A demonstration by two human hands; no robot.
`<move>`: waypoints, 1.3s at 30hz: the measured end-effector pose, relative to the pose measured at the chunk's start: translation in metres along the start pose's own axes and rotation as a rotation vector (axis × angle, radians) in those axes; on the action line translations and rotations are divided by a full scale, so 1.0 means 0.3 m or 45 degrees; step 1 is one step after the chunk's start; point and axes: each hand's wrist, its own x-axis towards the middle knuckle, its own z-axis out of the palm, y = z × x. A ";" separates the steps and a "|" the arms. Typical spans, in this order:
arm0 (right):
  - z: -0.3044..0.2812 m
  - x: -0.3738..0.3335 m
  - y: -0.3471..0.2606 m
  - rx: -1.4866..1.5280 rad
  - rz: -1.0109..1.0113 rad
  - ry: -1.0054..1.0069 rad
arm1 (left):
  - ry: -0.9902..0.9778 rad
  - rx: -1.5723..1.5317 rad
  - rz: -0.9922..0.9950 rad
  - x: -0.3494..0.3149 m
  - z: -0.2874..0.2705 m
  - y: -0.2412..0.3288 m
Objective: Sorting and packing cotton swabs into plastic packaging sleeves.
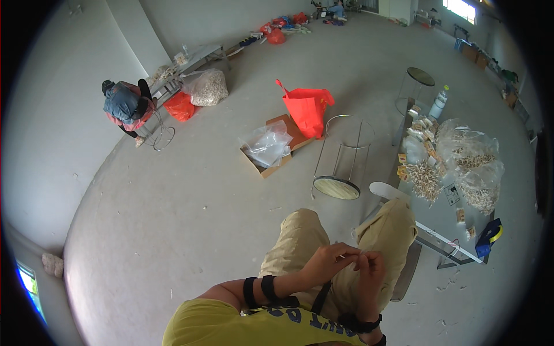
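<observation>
Above my lap, my left hand and my right hand meet with their fingertips pinched together. Whatever lies between them is too small to make out. To the right of my knees stands a low table. On it a loose heap of thin pale sticks, which look like cotton swabs, lies beside a clear plastic bag filled with more of them. Several small packs are scattered there, and a blue tape dispenser with yellow on it sits at the near right corner.
A toppled round stool, a red bag and a cardboard box holding clear plastic stand ahead. A bottle is at the table's far end, another stool beyond. A person sits far left near a filled bag.
</observation>
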 end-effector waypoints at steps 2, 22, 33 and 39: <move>0.001 -0.002 -0.002 0.023 0.023 0.011 | -0.016 0.046 -0.010 -0.002 0.000 0.007; -0.002 -0.001 -0.016 0.015 0.064 -0.037 | 0.013 0.051 0.050 -0.004 0.017 -0.030; 0.003 0.003 -0.025 0.076 0.060 -0.039 | -0.055 0.120 0.155 0.000 0.000 -0.007; 0.000 0.006 -0.017 0.083 0.101 -0.030 | -0.146 0.099 0.104 -0.004 -0.008 -0.005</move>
